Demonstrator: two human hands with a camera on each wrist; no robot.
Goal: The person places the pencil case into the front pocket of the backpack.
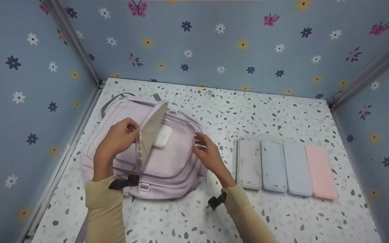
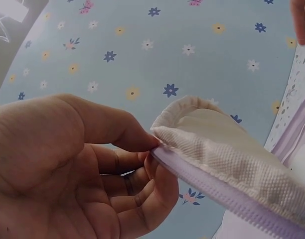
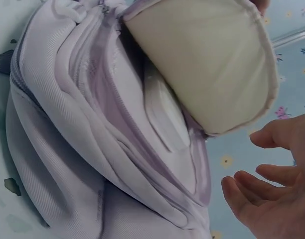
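A lilac backpack (image 1: 176, 165) lies on the speckled table, its front pocket unzipped. My left hand (image 1: 117, 137) pinches the zipper edge of the raised pocket flap (image 1: 151, 131) between thumb and fingers; the flap's beige lining faces right. In the left wrist view, the lilac zipper tape (image 2: 192, 169) runs out from the fingertips. Partly tucked inside the pocket is a white rounded case (image 1: 164, 135), its lower part hidden by the flap. At the pocket's right edge is my right hand (image 1: 208, 153), fingers loosely bent and spread, with nothing between them in the right wrist view.
Right of the backpack, several slim rectangular cases lie side by side: a greyish one (image 1: 249, 163), two pale blue ones (image 1: 274, 167) and a pink one (image 1: 321, 172). Flower-patterned blue walls (image 1: 208, 44) enclose the table (image 1: 302, 219) at the back and both sides.
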